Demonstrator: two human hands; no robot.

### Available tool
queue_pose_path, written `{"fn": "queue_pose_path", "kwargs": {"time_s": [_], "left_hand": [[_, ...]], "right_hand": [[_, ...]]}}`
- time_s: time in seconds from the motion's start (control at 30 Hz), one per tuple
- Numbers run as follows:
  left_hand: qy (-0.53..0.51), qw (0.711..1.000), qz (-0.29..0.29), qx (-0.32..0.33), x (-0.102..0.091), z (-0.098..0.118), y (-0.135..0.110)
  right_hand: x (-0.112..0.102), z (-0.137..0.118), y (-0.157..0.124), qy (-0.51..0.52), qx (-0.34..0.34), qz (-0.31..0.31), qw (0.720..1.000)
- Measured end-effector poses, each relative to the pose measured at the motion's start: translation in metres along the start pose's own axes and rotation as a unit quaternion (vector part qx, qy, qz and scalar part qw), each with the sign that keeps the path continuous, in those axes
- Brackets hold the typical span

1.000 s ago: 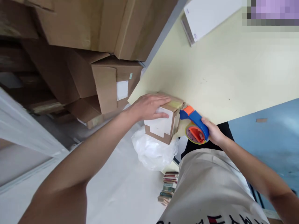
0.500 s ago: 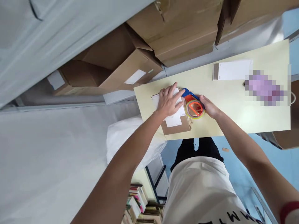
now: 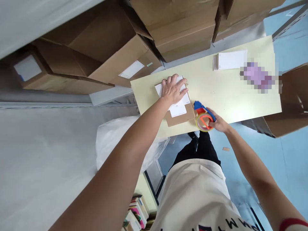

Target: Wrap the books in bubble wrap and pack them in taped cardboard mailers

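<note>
A small cardboard box with white labels stuck on its top lies at the left end of the pale table. My left hand rests on top of it, fingers spread over the labels. Just right of the box, my right hand is closed around the handle of a blue and red tape dispenser. A roll of tape with a yellow rim and orange hub sits in the dispenser, which hangs over the table's near edge.
Further right on the table lie a white-topped stack and a blurred purple item. Large cardboard boxes line the back. An open carton stands right of the table, a white plastic bag at left, books below.
My right hand has drawn the tape dispenser away from the box's far right corner, back toward my body, gripping its handle. My left hand stays on the box. The camera view has shifted.
</note>
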State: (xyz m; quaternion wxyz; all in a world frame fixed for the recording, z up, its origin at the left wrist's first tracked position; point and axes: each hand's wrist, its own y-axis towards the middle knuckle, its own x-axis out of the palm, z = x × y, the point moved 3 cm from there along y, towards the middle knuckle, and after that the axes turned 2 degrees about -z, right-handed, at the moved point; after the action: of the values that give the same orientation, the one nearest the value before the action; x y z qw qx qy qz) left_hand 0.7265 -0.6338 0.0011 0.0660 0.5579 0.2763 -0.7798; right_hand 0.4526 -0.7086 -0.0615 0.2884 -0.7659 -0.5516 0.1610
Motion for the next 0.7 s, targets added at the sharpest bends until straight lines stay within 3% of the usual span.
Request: {"fn": "queue_pose_path", "kwargs": {"time_s": [0.13,0.23,0.33,0.47,0.6,0.7], "left_hand": [[-0.009,0.999,0.025,-0.024,0.004,0.002,0.000],[-0.023,0.996,0.059,-0.061,0.010,0.001,-0.001],[-0.024,0.989,0.092,-0.112,0.011,-0.010,-0.004],[0.000,0.989,0.074,-0.132,0.004,-0.026,-0.011],[0.009,0.998,0.031,-0.053,-0.006,-0.023,-0.007],[-0.001,1.000,0.008,0.007,-0.009,-0.014,0.003]], "right_hand": [[0.036,0.045,-0.062,0.018,0.018,0.028,0.999],[0.057,0.053,-0.068,0.039,0.020,0.071,0.997],[0.049,0.030,-0.032,0.046,0.002,0.129,0.991],[0.007,-0.029,0.043,0.066,-0.028,0.123,0.990],[-0.026,-0.080,0.100,0.090,-0.048,0.025,0.994],[-0.034,-0.093,0.116,0.077,-0.049,-0.026,0.995]]}}
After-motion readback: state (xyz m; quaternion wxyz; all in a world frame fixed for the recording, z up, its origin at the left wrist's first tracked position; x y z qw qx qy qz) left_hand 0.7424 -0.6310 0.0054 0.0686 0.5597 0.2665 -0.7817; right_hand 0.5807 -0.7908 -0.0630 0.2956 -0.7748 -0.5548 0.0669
